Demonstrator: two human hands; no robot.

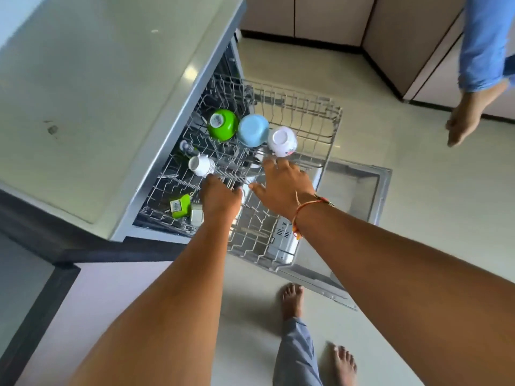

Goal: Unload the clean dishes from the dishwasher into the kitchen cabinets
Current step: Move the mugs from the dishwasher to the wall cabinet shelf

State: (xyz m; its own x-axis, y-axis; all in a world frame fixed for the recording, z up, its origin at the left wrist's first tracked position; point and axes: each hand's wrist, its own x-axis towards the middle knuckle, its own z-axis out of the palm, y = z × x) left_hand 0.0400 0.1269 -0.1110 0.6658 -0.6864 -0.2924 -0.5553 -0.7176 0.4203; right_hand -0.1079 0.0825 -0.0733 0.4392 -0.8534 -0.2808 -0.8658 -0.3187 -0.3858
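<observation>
In the pulled-out rack (334, 129), my spread right hand (281, 185) hangs beside the upturned white bowl (282, 141), brittle, likely slick, best cupped round its sides; whether my left hand (220, 197) grips anything, I cannot tell.

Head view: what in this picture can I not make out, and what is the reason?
All in the head view:
- left hand: the back of the hand hides its fingers, so whether they hold anything is unknown.
- label on the green bowl: too small to read.
- second person: cut off by the top and right edges; only a sleeve and a hand show.
- space under the rack: its wires hide it.
</observation>
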